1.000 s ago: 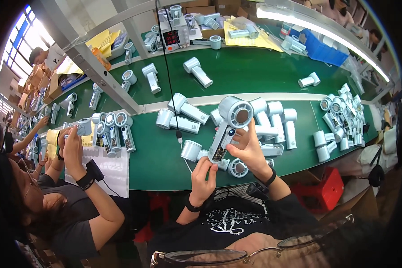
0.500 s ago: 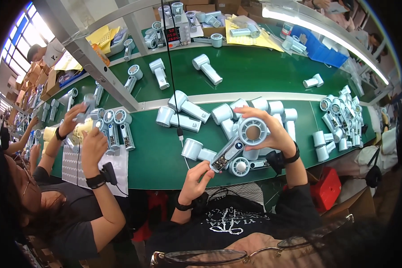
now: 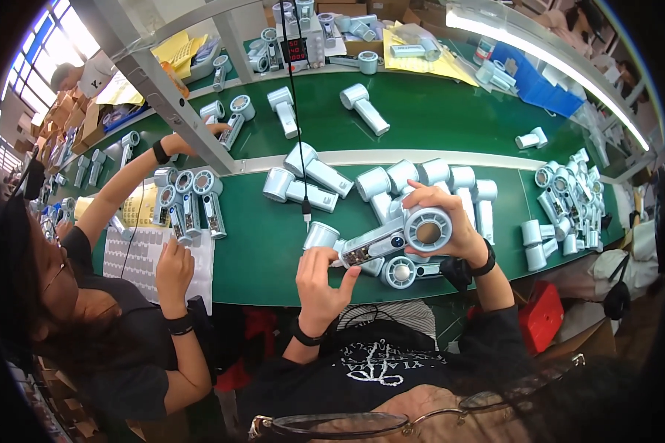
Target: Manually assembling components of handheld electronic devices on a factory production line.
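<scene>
A pale blue handheld fan (image 3: 380,243) is held at a slant above the bench, its round head to the right. The handle's lower part is uncovered and shows a circuit board. My right hand (image 3: 458,225) wraps round the fan head from behind. At the handle's bottom end is my left hand (image 3: 319,284), fingers bent together and thumb out by the handle. A small pale tip shows between those fingers and the handle; what they pinch is mostly hidden. Above this hand hangs a black cable with a connector (image 3: 307,213). Beneath the held fan lies another fan (image 3: 399,272).
Several fans (image 3: 403,177) lie just behind my hands, and a big pile (image 3: 569,196) is at the right. A metal rail (image 3: 421,161) crosses the green bench (image 3: 244,221). A co-worker at left reaches past a metal post (image 3: 162,88). A red stool (image 3: 541,317) stands below right.
The held fan has tilted flatter, and its head has shifted slightly right and down. My left hand's fingers have moved up to the handle's end. The co-worker's arm now reaches toward the back fans.
</scene>
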A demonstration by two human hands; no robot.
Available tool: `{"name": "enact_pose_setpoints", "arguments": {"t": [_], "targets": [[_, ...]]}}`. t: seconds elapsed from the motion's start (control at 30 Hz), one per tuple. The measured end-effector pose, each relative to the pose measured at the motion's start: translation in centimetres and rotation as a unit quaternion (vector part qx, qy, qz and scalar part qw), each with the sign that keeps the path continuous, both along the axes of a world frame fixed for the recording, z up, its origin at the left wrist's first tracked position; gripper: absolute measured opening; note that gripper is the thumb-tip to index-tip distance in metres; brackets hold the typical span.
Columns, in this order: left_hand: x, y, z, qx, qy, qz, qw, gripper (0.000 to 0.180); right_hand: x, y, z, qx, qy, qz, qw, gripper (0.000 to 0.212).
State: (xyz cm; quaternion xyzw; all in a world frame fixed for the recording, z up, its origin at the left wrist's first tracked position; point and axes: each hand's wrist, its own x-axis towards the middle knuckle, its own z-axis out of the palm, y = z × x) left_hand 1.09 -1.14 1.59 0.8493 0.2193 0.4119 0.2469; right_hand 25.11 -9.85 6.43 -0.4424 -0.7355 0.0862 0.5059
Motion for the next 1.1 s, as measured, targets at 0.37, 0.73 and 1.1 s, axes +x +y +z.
{"name": "enact_pose_setpoints", "arguments": {"t": [0.37,0.73,1.1], "targets": [[-0.7,0.0,-0.8,-0.301,-0.05,-0.159,0.939,0.032,0.3,-0.7,-0.1,0.006,0.017,-0.002,1.0,0.076],[-1.5,-0.5,-0.6,-0.366,-0.094,-0.226,0.898,0.038,-1.1,-2.6,1.5,0.023,0.002,-0.043,0.999,0.087],[-3.1,1.2,0.0,-0.345,-0.143,-0.118,0.92,0.033,6.4,-14.7,2.6,0.225,0.353,-0.147,0.896,0.078]]}}
